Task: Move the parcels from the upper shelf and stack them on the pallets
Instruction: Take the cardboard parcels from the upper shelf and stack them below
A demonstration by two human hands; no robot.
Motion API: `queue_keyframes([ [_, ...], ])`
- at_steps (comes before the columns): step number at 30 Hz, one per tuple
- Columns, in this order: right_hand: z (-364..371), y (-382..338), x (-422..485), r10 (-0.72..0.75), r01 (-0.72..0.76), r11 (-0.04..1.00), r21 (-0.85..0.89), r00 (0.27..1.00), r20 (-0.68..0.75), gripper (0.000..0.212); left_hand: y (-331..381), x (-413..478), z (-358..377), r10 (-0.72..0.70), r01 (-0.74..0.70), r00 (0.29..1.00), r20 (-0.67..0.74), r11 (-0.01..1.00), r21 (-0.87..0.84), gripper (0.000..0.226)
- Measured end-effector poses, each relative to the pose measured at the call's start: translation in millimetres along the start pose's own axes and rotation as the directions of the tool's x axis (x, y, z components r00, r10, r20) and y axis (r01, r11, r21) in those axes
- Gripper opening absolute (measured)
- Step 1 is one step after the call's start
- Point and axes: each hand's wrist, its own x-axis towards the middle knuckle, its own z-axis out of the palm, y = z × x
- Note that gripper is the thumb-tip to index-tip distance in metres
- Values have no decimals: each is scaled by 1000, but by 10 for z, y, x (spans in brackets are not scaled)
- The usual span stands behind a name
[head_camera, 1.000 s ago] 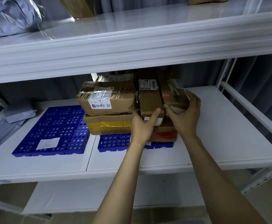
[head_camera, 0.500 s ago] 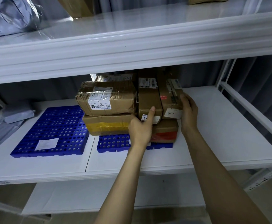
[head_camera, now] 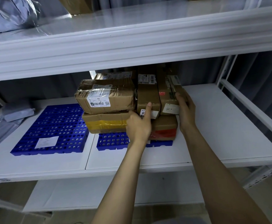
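Cardboard parcels are stacked two layers deep on the small blue pallet point(head_camera: 112, 140) on the middle shelf point(head_camera: 213, 126). On the right of the top row, a narrow parcel point(head_camera: 148, 94) and a wider parcel point(head_camera: 167, 97) sit side by side. Thumb of the left hand point(head_camera: 138, 126) is pressed on the narrow one's front, fingers hidden, so can't tell if it's really gripping. Meanwhile the right hand point(head_camera: 186, 110) lies flat against the wider parcel's right side. Just left, the bigger blue pallet point(head_camera: 51, 125) has a white label point(head_camera: 47, 141) on it. A grey poly bag point(head_camera: 7, 13) is up on the upper shelf point(head_camera: 148, 21).
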Motion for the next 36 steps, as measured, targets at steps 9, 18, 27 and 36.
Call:
queue_keyframes([
  [9, -4, -9, 77, 5, -2, 998, -61, 999, 43, 40, 47, -50, -58, 50, -53, 998, 28, 992, 116, 61],
  [18, -9, 2, 125, 53, -46, 994, -96, 996, 69, 50, 64, -46, -59, 47, -47, 999, 5, 991, 126, 58],
  [27, -26, 40, 107, 89, -89, 996, 6, 995, -37, 44, -4, -34, -64, 81, -75, 996, -47, 990, 116, 50],
  [36, -46, 84, 79, 87, -84, 996, 38, 993, -81, 32, -46, -68, -80, 91, -85, 995, -50, 991, 103, 47],
])
